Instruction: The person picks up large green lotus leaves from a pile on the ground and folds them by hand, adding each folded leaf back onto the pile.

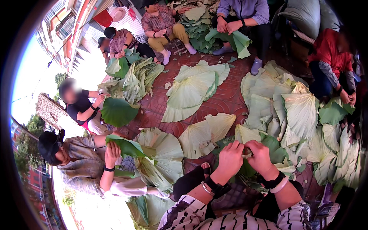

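My left hand (231, 158) and my right hand (261, 158) meet in front of my knees with their fingertips almost touching. Both pinch a small crumpled brownish part of a lotus leaf (246, 152); most of it is hidden by my fingers. Green lotus leaf (273, 148) spreads out behind my right hand, and darker green shows between my wrists. Whether these belong to the pinched leaf I cannot tell. A pale, folded lotus leaf (247, 134) lies just beyond my fingertips. To the left of my left hand, pale fan-folded leaves (198, 139) rest on the floor.
A stack of pale folded leaves (192, 89) lies mid-floor on red patterned tiles (155, 107). A larger heap (260, 106) spreads to the right. Several seated people handle leaves around me; the nearest co-worker, at left, holds a green leaf (126, 146). Filled sacks (302, 14) stand back right.
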Tool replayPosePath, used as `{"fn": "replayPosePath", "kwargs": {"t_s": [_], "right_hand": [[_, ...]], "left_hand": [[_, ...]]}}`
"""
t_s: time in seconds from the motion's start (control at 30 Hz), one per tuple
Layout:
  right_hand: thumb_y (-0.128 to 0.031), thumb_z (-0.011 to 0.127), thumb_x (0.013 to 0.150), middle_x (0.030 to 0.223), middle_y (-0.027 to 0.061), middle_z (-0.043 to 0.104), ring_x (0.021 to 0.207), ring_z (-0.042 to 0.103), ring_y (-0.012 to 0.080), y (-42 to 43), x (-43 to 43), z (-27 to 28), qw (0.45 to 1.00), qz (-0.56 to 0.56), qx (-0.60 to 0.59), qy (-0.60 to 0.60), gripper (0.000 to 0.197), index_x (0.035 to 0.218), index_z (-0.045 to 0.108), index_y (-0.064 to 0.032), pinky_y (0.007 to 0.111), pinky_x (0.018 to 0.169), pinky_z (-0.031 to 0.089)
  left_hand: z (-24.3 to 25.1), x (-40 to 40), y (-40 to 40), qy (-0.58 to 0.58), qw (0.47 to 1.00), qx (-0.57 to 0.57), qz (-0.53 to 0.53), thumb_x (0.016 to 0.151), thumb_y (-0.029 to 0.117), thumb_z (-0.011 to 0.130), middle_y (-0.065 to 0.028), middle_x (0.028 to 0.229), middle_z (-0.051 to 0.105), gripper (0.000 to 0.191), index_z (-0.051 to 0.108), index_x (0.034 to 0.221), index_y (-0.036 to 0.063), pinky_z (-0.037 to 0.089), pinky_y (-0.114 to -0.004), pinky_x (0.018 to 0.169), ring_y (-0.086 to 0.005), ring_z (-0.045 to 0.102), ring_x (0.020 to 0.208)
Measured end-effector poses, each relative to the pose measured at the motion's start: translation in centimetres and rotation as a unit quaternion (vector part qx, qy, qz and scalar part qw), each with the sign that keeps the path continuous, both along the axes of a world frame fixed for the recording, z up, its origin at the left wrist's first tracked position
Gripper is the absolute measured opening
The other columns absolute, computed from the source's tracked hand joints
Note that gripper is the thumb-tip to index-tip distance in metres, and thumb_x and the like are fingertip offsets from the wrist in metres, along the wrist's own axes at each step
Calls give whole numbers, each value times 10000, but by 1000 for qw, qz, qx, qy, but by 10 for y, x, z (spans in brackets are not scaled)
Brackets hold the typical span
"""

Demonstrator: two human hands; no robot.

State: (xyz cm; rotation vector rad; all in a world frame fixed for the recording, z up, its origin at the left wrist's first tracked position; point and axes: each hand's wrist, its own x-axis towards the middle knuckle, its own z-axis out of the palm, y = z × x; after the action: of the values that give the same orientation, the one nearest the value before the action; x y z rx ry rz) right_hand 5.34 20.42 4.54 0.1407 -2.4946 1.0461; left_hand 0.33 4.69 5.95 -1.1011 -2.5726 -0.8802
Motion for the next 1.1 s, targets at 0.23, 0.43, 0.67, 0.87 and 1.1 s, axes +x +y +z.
{"fn": "replayPosePath", "kwargs": {"t_s": [0.23,0.43,0.67,0.87,1.1], "right_hand": [[10,709,589,929,109,675,765,649,365,-2,4,4,998,-24,60,-4,370,941,631,-76,421,685,543],[-21,720,599,840,96,657,741,643,342,1,4,-6,995,-23,95,-8,287,868,641,-79,415,684,537],[6,689,596,799,98,650,719,632,357,0,6,-3,997,-19,81,-4,243,821,641,-74,434,662,513],[2,690,600,799,100,652,723,635,356,-1,6,-3,997,-19,74,7,239,824,635,-65,432,659,513],[-42,706,610,840,112,659,731,639,348,-1,9,-9,995,-5,94,-15,253,856,647,-58,424,676,532]], "left_hand": [[1,4,1,-14,1000,5,10,650,-8,644,-93,933,569,333,598,972,61,542,-437,685,-318,643,865],[-6,6,3,-4,1000,-8,9,656,2,653,-96,946,576,345,604,993,59,542,-445,704,-326,641,874],[-10,7,3,-10,999,-43,21,661,27,667,-96,935,584,357,631,1014,65,542,-435,730,-315,641,893],[-15,6,1,-10,999,-31,28,676,27,663,-95,937,585,339,638,1012,68,542,-435,714,-313,643,882],[-15,4,4,-13,998,-58,32,674,29,674,-97,937,581,311,624,978,74,542,-438,698,-322,646,876]]}}
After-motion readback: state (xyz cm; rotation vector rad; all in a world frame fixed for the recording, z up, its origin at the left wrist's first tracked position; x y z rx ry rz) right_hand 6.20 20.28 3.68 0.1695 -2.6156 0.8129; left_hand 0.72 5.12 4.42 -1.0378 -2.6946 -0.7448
